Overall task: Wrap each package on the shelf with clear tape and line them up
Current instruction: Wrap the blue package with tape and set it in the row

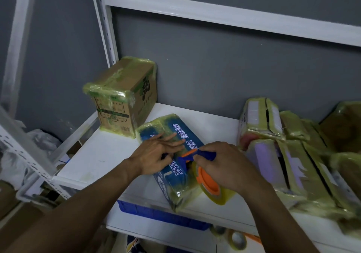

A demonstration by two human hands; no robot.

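Pressing with straight, spread fingers, the left hand (pixel 154 155) is pinning the blue film-wrapped rectangular package (pixel 172 183) under them on the white metal shelf (pixel 101 155). Just beside them, the right hand (pixel 224 166) is clamping the orange-and-blue plastic tape dispenser (pixel 209 182), which is likely needing a steady, taut pull.

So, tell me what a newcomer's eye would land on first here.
The hands at centre: the left hand presses flat on a blue package lying on the white shelf, while the right hand grips a blue-and-orange tape dispenser at its right edge. Next, the tape-wrapped cardboard box standing at the shelf's back left corner, and the row of wrapped packages along the right.
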